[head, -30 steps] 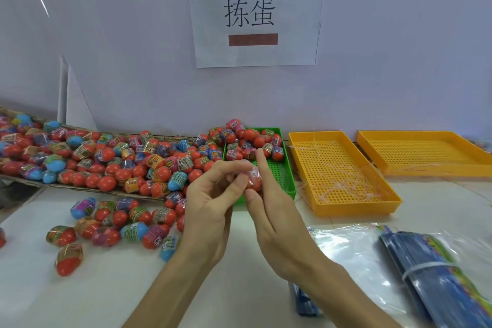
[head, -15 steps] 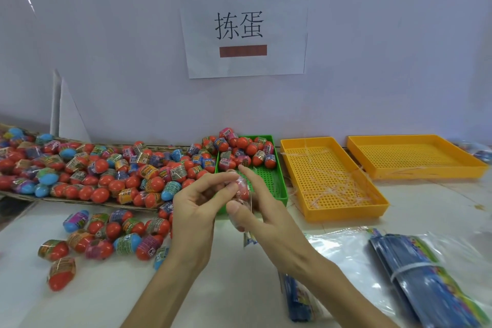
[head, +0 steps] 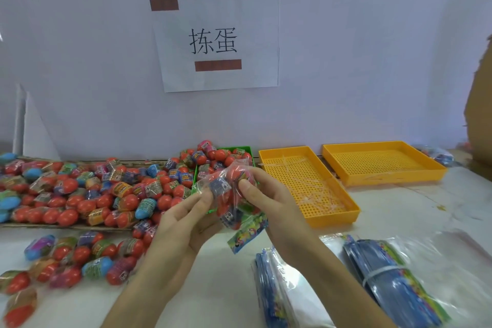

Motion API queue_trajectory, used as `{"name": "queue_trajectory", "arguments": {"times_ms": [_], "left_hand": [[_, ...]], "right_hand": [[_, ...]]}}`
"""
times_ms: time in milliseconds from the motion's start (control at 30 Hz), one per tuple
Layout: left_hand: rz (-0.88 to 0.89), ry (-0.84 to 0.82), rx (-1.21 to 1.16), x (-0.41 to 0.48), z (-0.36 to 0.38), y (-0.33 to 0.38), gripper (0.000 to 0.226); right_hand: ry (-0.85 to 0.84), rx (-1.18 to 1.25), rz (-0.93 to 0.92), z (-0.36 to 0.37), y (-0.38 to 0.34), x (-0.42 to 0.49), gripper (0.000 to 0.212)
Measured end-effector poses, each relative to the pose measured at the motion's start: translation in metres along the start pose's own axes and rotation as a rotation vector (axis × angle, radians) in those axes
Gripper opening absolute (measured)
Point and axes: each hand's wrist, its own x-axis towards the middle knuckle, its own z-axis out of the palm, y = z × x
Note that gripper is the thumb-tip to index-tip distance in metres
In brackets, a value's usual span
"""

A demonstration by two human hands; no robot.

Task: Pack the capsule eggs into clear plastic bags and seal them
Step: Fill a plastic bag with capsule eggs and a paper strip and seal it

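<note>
Holding a clear plastic bag (head: 234, 200) of capsule eggs up over the tabletop (head: 218, 282), I pinch it from both sides: my left hand (head: 183, 224) grips its left edge between thumb and fingers, and my right hand (head: 269, 200) clamps the right side with the thumb pressed on the front. Several red eggs show through the plastic, and a printed card (head: 246, 235) hangs out at the bag's 6 o'clock. At 9 o'clock from my hands lies the big heap of loose capsule eggs (head: 87, 192), with more in a green tray (head: 226, 160) at 12 o'clock. Two yellow trays (head: 308, 186) sit at 2 o'clock. Bundles of blue packets (head: 394, 285) lie at 4 o'clock.
</note>
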Motion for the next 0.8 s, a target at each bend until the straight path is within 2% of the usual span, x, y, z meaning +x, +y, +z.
{"name": "queue_trajectory", "arguments": {"times_ms": [200,333,433,500,700,767,800], "left_hand": [[0.068,0.039,0.038,-0.003,0.002,0.001,0.038],[0.065,0.099,-0.036,-0.003,0.001,0.0,0.022],[0.072,0.142,-0.029,0.0,-0.003,0.001,0.022],[0.077,0.149,-0.02,0.001,-0.004,0.0,0.021],[0.099,0.158,0.03,0.001,-0.004,-0.001,0.032],[0.12,0.148,0.044,0.0,-0.004,0.0,0.037],[0.13,0.146,0.062,0.0,-0.004,0.0,0.039]], "right_hand": [[0.053,-0.047,-0.056,0.004,0.002,0.0,0.03],[0.071,-0.163,-0.05,0.007,0.007,0.0,0.022],[0.057,-0.192,-0.068,0.004,0.001,0.0,0.026],[0.044,-0.239,-0.103,-0.001,-0.006,0.0,0.022],[0.027,-0.304,-0.127,-0.011,-0.02,0.001,0.014],[0.056,-0.268,-0.138,-0.009,-0.022,0.001,0.009],[0.094,-0.254,-0.145,-0.008,-0.021,0.001,0.014]]}}
